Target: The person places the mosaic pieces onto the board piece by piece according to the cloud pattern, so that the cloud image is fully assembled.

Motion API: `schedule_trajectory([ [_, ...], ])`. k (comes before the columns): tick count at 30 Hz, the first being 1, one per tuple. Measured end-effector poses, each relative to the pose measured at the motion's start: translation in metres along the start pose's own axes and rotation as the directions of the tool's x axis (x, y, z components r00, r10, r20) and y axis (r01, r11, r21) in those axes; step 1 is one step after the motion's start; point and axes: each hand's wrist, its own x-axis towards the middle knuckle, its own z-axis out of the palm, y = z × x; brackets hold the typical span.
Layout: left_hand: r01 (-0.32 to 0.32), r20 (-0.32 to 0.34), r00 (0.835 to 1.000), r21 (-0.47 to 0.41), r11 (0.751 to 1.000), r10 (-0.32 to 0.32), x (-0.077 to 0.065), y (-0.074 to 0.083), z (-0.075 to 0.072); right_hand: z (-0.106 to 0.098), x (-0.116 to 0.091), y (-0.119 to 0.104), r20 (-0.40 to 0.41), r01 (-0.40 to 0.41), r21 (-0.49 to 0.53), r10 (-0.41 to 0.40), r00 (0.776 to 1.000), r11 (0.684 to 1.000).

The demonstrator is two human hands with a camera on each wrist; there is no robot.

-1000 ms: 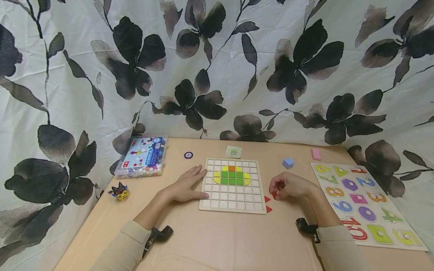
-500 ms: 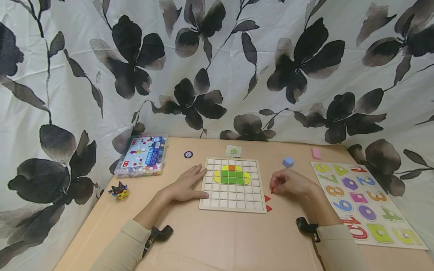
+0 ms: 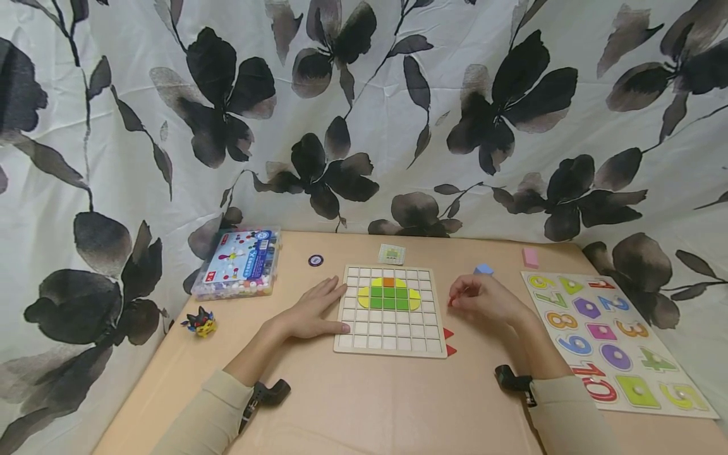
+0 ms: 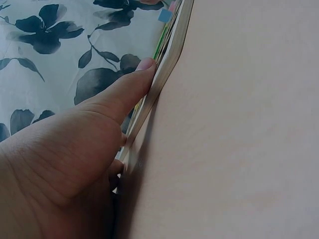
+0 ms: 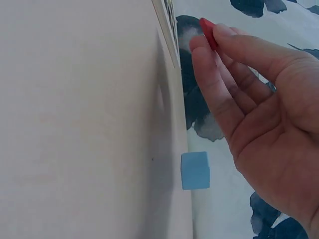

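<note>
My left hand (image 3: 311, 316) rests along the left edge of a white grid board (image 3: 364, 339), its thumb (image 4: 132, 82) over the rim. On the board, green squares (image 3: 389, 304), yellow curved tiles (image 3: 419, 299) and one orange square (image 3: 389, 282) form a shape in the upper half. To the right of the board, my right hand (image 3: 486, 298) pinches a small red tile (image 5: 208, 33) between thumb and fingertips. Two red triangle tiles (image 3: 451, 350) lie at the board's lower right edge.
Behind the board lies a small pattern card (image 3: 392, 254). A blue block (image 3: 483, 269) sits past my right hand, a pink block (image 3: 530, 258) farther right. A number puzzle board (image 3: 677, 404) lies at the right; a clear case (image 3: 236, 262), a figurine (image 3: 201, 321) and a round disc (image 3: 315, 260) stand left.
My right hand has lifted slightly away and moved left toward the board with the red tile, now covering part of the blue block. The left hand has stayed in place.
</note>
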Motion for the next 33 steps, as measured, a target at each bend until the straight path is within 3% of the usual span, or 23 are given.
schedule_trajectory([
  [12, -0.002, -0.005, 1.0, -0.002, 1.0, 0.002, 0.0, -0.001, 0.001, 0.01, 0.008, -0.016, -0.09, 0.012, -0.044, -0.016, 0.996, 0.999],
  [29, 0.003, -0.004, 1.0, -0.003, 1.0, -0.003, 0.0, 0.0, 0.001, 0.044, 0.026, -0.048, -0.123, -0.055, -0.06, 0.047, 0.991, 0.997],
  [33, -0.001, -0.004, 1.0, -0.001, 1.0, 0.001, 0.0, -0.001, 0.001, 0.055, 0.031, -0.059, -0.127, -0.048, -0.025, 0.044, 0.991, 0.999],
])
